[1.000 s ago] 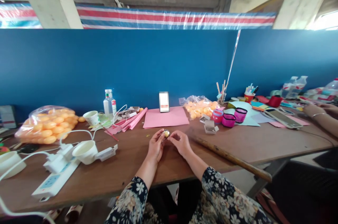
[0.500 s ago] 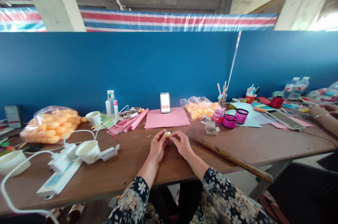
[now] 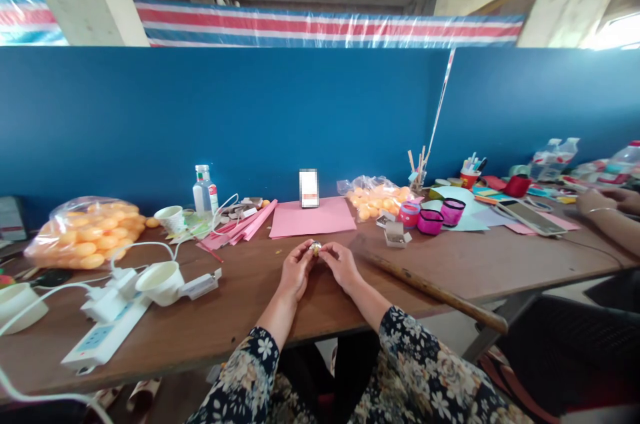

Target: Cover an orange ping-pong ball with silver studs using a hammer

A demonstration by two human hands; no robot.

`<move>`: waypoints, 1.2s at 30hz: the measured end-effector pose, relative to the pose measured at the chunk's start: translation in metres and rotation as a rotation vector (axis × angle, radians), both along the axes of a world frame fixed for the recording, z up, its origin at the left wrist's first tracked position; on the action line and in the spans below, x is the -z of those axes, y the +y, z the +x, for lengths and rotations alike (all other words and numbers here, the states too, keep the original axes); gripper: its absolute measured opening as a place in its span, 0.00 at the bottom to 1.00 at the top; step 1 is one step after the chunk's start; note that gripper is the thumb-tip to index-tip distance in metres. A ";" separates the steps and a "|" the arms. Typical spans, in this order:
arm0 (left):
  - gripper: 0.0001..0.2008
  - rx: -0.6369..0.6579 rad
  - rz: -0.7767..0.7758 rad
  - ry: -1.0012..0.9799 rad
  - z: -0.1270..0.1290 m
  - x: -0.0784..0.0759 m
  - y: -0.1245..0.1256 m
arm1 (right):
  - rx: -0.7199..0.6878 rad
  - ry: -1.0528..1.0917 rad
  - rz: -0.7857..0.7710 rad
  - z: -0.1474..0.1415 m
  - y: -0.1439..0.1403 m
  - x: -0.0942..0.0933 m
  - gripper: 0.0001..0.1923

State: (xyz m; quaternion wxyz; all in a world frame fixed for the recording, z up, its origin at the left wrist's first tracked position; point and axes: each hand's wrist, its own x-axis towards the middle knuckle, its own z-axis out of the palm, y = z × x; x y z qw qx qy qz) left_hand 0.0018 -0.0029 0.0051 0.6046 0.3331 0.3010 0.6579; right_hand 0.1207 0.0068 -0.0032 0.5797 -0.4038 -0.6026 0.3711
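Observation:
Between my two hands, above the near middle of the brown table, is a small shiny round object, silvery with a yellowish part; its kind is too small to tell. My left hand pinches it from the left with thumb and fingers. From the right, the fingertips of my right hand are closed on its other side. Just beyond the hands lies pink paper, with a phone with a blurred screen standing upright at its back edge.
Left are a power strip, a white cup and a bag of orange balls. A wooden stick lies right of my hands. Another bag of balls and purple cups stand beyond. Another person's hands are far right.
The view has shifted slightly, so the table items appear a little further left and higher. Both hands stay on the small object, which has turned slightly, showing less yellow.

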 end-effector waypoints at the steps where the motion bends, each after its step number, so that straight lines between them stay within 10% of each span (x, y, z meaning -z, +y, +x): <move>1: 0.16 -0.001 0.000 0.001 0.000 0.000 0.000 | -0.003 0.002 -0.007 0.000 0.000 -0.001 0.07; 36: 0.16 -0.023 0.009 0.026 -0.001 0.003 0.002 | -0.043 -0.005 -0.060 -0.001 0.003 0.004 0.09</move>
